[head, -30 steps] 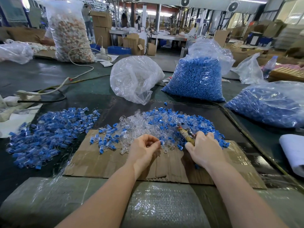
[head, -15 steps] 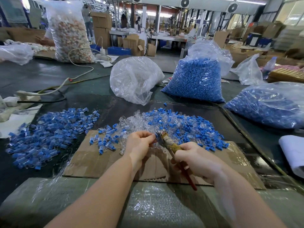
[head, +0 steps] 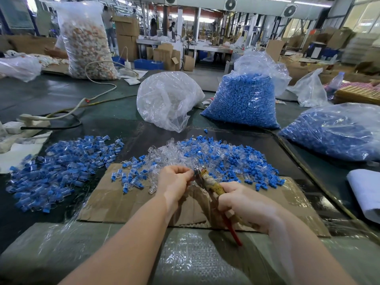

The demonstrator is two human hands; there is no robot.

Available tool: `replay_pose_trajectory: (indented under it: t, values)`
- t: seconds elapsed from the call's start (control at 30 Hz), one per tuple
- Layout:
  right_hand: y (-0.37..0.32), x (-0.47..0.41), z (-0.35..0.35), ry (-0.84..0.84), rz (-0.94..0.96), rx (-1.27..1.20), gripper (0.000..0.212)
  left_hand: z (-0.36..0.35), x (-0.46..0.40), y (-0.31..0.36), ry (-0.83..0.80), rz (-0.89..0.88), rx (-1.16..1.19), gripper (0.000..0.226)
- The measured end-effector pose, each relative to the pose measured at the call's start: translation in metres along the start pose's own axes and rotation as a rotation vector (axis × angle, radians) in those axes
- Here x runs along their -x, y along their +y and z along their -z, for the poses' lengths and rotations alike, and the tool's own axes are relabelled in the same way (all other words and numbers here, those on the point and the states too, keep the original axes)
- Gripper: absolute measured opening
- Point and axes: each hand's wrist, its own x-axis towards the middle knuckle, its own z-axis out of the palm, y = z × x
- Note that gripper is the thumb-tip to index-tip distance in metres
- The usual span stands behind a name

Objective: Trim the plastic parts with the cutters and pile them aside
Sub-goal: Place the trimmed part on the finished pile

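A small plastic part (head: 192, 172) sits pinched in the left hand (head: 174, 182), touching the tip of the cutters (head: 207, 181). The right hand (head: 244, 202) grips the cutter handles. Both hover over cardboard (head: 115, 202) on the desk (head: 51, 95). Untrimmed parts (head: 226, 159) lie at 12 o'clock, a blue pile (head: 61, 167) at 9 o'clock.

- Left hand (head: 174, 182) curled over a small plastic part, too hidden to make out, pinched at the cutters' tip.
- Right hand (head: 244, 204) wrapped round the cutters (head: 207, 182), tape-bound, red handle poking out below the palm.
- Both held above a cardboard sheet (head: 115, 202).
- Loose heap of clear and blue parts (head: 216, 159) just beyond the hands.
- Second pile of blue parts (head: 59, 167) lay to the left.
- Bags of blue pieces (head: 244, 101) stood further back.
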Motion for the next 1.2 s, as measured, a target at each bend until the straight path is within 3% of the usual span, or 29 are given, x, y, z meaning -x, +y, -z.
replay_pose_trajectory:
  t: [0.1, 0.27, 0.4, 0.6, 0.7, 0.83, 0.93, 1.2]
  values:
    - [-0.003, 0.001, -0.001, 0.035, -0.004, 0.085, 0.008, 0.0, 0.003, 0.0, -0.004, -0.003, -0.022, 0.012]
    - [-0.009, 0.003, -0.005, 0.106, 0.031, 0.217, 0.025, -0.004, 0.003, -0.002, 0.014, -0.005, -0.019, 0.012]
    - [-0.008, 0.001, -0.007, 0.139, 0.028, 0.27, 0.024, -0.005, 0.001, -0.005, 0.011, -0.014, -0.012, 0.011]
    - [-0.004, 0.001, -0.008, 0.143, 0.045, 0.113, 0.013, -0.003, 0.001, -0.006, 0.01, -0.015, 0.022, 0.009]
    - [-0.001, -0.001, -0.006, 0.189, 0.063, 0.025, 0.026, 0.005, 0.003, -0.002, 0.023, -0.05, 0.001, 0.005]
    - [0.008, -0.008, 0.002, 0.393, 0.096, 0.123, 0.029, 0.03, -0.001, 0.004, 0.283, -0.315, -0.437, 0.005]
    - [0.02, -0.014, 0.013, 0.507, 0.047, 0.252, 0.056, 0.055, -0.009, 0.008, 0.476, -0.419, -0.678, 0.012]
    - [0.033, -0.017, 0.031, 0.611, -0.047, 0.365, 0.066, 0.076, -0.024, -0.006, 0.508, -0.478, -1.05, 0.024]
